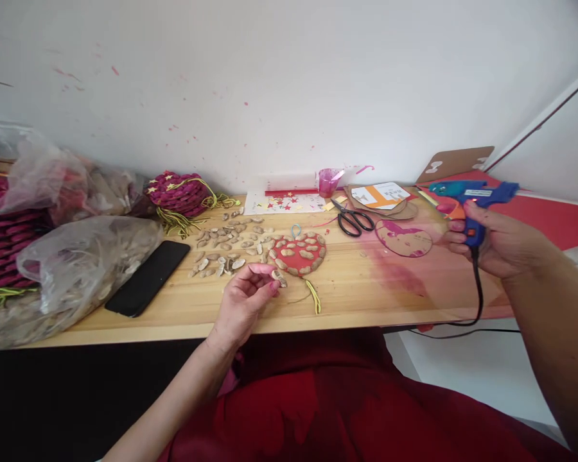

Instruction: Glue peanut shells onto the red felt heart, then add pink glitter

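Between the thumb and fingers of my left hand (243,298) is a peanut shell (279,278), held just in front of a red heart-shaped piece (296,258). Peanut shells line the rim of that piece and several more sit on its middle. It has a pale blue loop (295,230) at the top and a yellow tassel (314,296) below. Raised at the right, my right hand (491,234) is wrapped round the handle of a blue glue gun (479,199), whose nozzle points left. A black cord hangs from its grip. Loose peanut shells (221,240) lie left of the heart.
Black scissors (351,218) and a stained cardboard heart (404,239) lie right of centre. Behind stand a pink cup (328,183) and a sheet with stars (289,203). A black phone (148,278), a plastic bag (96,256) and purple woven pieces (180,191) occupy the left.
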Available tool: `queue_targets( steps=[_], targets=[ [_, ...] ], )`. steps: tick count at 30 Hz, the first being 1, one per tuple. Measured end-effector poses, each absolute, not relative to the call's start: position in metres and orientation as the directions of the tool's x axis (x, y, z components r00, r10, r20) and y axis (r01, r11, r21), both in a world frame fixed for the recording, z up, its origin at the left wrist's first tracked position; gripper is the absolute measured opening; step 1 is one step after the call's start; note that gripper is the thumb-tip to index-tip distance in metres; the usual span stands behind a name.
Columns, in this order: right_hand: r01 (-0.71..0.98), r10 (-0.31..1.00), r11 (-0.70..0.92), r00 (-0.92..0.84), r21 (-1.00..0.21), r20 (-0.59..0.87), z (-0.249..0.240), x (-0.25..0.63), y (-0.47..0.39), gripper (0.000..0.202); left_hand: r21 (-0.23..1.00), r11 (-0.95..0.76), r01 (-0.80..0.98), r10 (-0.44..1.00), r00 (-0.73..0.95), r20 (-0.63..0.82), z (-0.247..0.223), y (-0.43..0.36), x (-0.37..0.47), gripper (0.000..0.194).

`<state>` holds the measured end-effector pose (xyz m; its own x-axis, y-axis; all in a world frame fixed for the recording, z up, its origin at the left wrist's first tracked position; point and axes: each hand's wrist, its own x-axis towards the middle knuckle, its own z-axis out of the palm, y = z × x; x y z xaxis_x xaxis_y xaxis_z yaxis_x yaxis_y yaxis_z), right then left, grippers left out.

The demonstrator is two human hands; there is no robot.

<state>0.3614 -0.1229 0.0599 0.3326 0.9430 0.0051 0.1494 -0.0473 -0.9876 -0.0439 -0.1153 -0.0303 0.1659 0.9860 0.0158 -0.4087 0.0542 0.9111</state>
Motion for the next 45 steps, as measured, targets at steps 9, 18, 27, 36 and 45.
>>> queue_targets(
  steps=[9,18,27,36,45],
  targets=[
    [-0.061,0.978,-0.134,0.155,-0.989,-0.142,0.035,0.292,-0.122,0.042,0.981,-0.022,-0.193,0.973,0.220,0.065,-0.012,-0.095,-0.040,0.028],
    [-0.083,0.986,-0.160,-0.059,-0.984,-0.155,0.028,0.236,-0.100,0.044,0.918,-0.009,0.397,0.965,0.243,-0.096,-0.013,-0.101,-0.045,0.019],
    [-0.081,0.977,-0.147,-0.165,-0.986,-0.132,0.025,0.210,-0.078,0.037,0.637,-0.261,0.725,0.962,0.246,0.114,-0.003,-0.106,-0.069,0.017],
    [-0.103,0.994,-0.066,-0.097,-0.992,-0.056,0.004,0.208,-0.077,0.035,0.534,-0.570,0.625,0.810,0.535,0.239,-0.013,-0.110,-0.069,0.009],
    [-0.034,0.999,-0.007,-0.053,-0.999,-0.005,0.001,0.211,-0.077,0.028,0.503,-0.639,0.582,0.755,0.600,0.266,-0.003,-0.090,-0.063,0.013]
  ],
)
